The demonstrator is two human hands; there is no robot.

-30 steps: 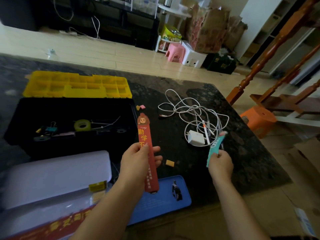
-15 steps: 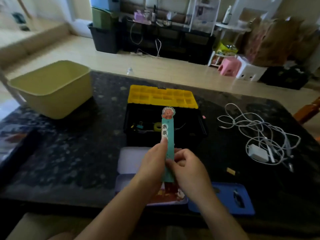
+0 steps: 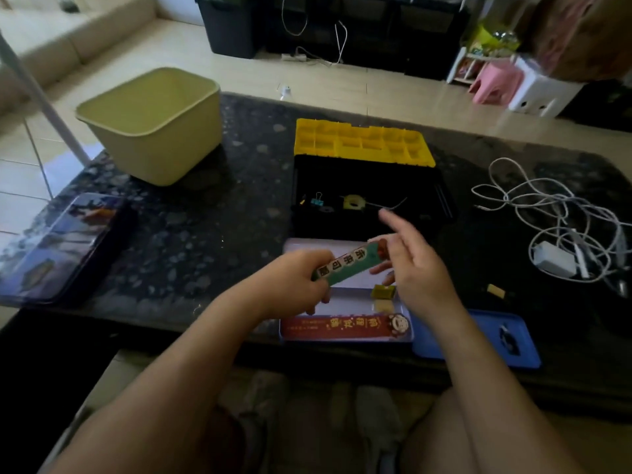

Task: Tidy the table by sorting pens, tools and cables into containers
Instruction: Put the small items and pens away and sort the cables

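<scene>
While the left hand [image 3: 301, 282] grips one end of a teal printed ruler strip [image 3: 345, 265], fingers curled round it, the strip hangs slantwise just above the open pencil tin [image 3: 307, 328] at the lower middle of the frame. Its cartoon-headed end points up and right, toward the right hand [image 3: 417, 265]. That hand is spread and loose, forefinger raised, closed on nothing. Whether its thumb touches the strip's far end I cannot tell.

By my reading, the step in hand is stowing stationery: the strip is meant for the tin, where a small olive-yellow block [image 3: 383, 291] already lies at the right end. The next move calls for turning the strip parallel to the tin's long side and lowering it flat, clear of the block, before the left hand lets go. The right hand could steady the free end.

Much of the task looks unfinished. A tangle of white cable [image 3: 554, 213] with its charger [image 3: 554, 263] lies loose at the right of the dark stone table [image 3: 212, 213], well apart from the empty-looking green tub [image 3: 150, 124] at upper left. The black toolbox [image 3: 369, 179] in the middle holds a binder clip [image 3: 318, 200] and a tape roll [image 3: 354, 201].
</scene>
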